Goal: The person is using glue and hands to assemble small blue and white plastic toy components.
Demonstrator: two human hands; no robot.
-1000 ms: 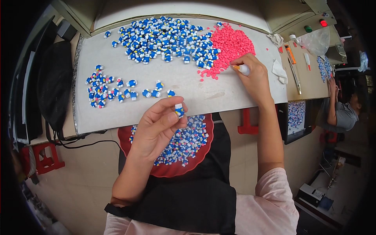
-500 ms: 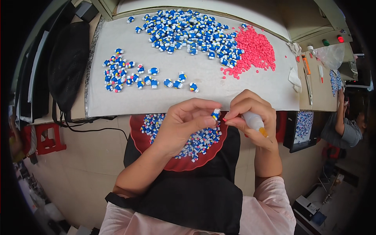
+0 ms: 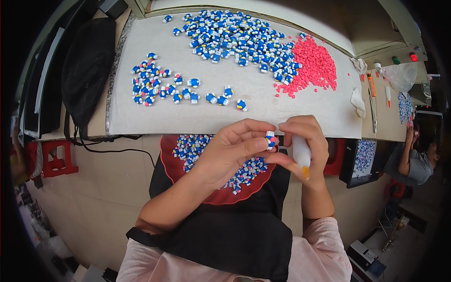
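My left hand (image 3: 230, 149) pinches a small blue-and-white figurine (image 3: 270, 134) between thumb and fingertips, just off the table's front edge. A pink spot shows on the figurine's side. Close on its right, my right hand (image 3: 315, 141) is wrapped round a white squeeze bottle (image 3: 301, 149) whose orange tip (image 3: 306, 172) points down toward my wrist. The right thumb and fingertips are beside the figurine; whether they touch it I cannot tell. Beneath my hands, a red scalloped bowl (image 3: 257, 187) on my lap holds many such figurines, partly hidden by my left arm.
On the white-covered table (image 3: 164, 120) lie a large heap of blue-and-white figurines (image 3: 235, 40), a pile of pink pieces (image 3: 317, 63) and a smaller figurine group (image 3: 146, 80). A black mesh bag (image 3: 89, 70) stands left. An orange tool (image 3: 371, 84) lies right. A co-worker (image 3: 413, 162) sits far right.
A small pink piece was between my right fingertips; now those fingers are spread wider and pink shows on the figurine. The figurine has turned more upright. The view has shifted slightly.
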